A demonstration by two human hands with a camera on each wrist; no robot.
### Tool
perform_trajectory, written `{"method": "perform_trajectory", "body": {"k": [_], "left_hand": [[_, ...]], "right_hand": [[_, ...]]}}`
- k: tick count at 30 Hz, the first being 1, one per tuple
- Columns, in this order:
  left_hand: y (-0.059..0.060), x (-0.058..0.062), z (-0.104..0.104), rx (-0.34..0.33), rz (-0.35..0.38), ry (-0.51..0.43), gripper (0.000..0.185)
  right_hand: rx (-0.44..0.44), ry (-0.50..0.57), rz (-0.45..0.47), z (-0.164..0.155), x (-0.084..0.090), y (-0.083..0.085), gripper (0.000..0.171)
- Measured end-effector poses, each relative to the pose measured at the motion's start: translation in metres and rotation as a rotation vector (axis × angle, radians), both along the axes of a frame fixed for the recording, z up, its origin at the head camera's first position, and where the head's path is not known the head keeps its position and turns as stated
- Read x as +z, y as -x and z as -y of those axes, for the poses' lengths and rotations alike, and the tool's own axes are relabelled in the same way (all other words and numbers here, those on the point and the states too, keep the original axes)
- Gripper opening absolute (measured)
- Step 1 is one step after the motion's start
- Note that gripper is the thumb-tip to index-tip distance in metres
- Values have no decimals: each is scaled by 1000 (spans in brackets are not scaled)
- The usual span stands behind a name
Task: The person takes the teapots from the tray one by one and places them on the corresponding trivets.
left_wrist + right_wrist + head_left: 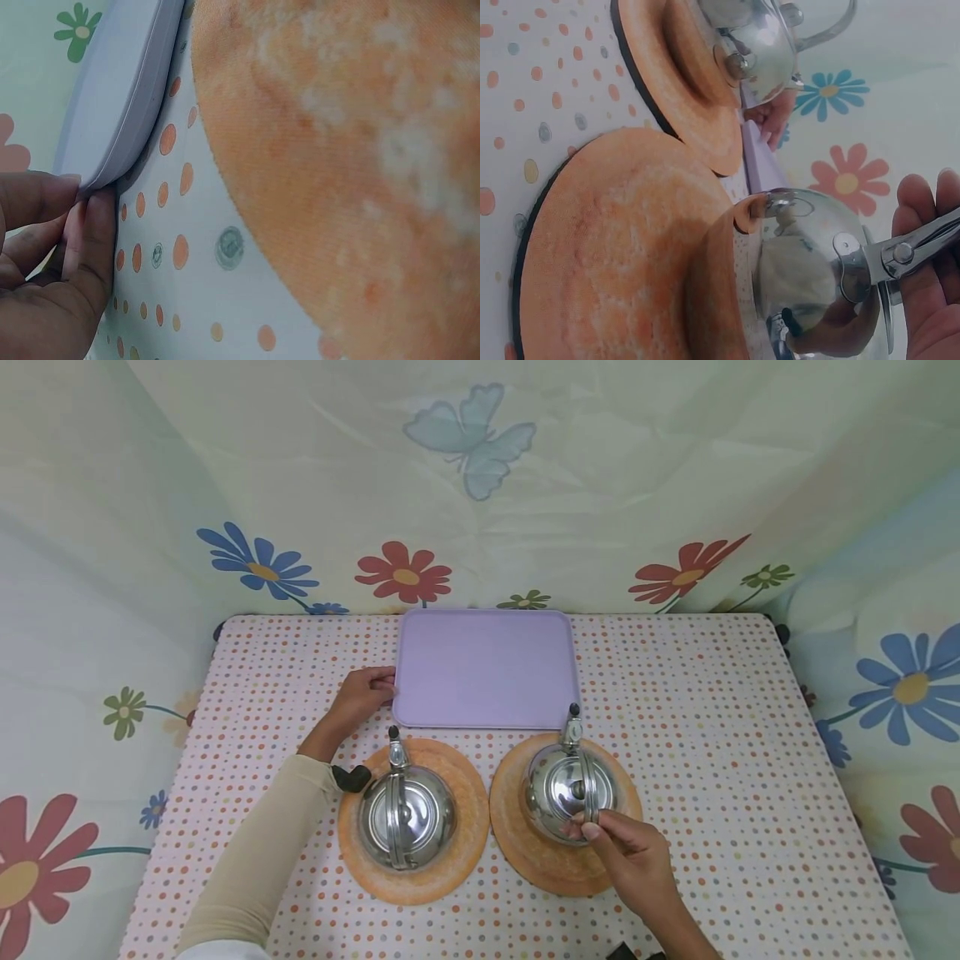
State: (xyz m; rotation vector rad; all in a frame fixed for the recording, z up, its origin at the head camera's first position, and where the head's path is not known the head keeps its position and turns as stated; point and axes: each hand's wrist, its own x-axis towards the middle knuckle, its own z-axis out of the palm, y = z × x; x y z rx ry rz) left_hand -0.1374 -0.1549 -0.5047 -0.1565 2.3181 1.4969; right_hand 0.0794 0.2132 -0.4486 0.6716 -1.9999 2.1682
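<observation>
Reaching forward, the left hand (362, 693) pinches the near left corner of the lilac tray (486, 668), thumb above the rim and fingers (94, 232) curled under the edge; its forearm wears a cream sleeve (255, 860) and a dark wrist strap. The right hand (630, 852) is drawn close to the body, its fingertips curled round the folding handle of the right kettle (570, 785), thumb against the steel body.

The bench (712, 735) carries a white cloth with coloured polka dots. The tray lies flat at the centre rear edge. Two round orange mats sit side by side in front of it, almost touching: the left mat (414, 822) bears the left kettle (407, 814), the right mat (558, 852) bears the right kettle. Both kettles stand upright with spouts pointing away towards the tray. Pale sheeting printed with flowers and a blue butterfly (471, 437) encloses the bench on three sides.

The left wrist view alone confirms the fingers beneath the tray (112, 112) rim and shows the corner raised slightly off the cloth, beside the mat's edge (337, 150). The right wrist view alone shows the handle's rivet and bracket (900, 251) in the grip, with the second kettle (757, 41) behind.
</observation>
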Motion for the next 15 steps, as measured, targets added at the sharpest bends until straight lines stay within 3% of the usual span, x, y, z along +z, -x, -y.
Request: {"method": "perform_trajectory", "body": {"k": [5, 10, 15], "left_hand": [[0, 2, 0, -1, -3, -1, 45], [0, 3, -1, -2, -1, -24, 45], [0, 2, -2, 8, 10, -36, 45]], "right_hand": [[-3, -13, -2, 0, 3, 0, 26], [-39, -55, 59, 0, 6, -3, 26], [-22, -10, 65, 0, 5, -3, 26]]}}
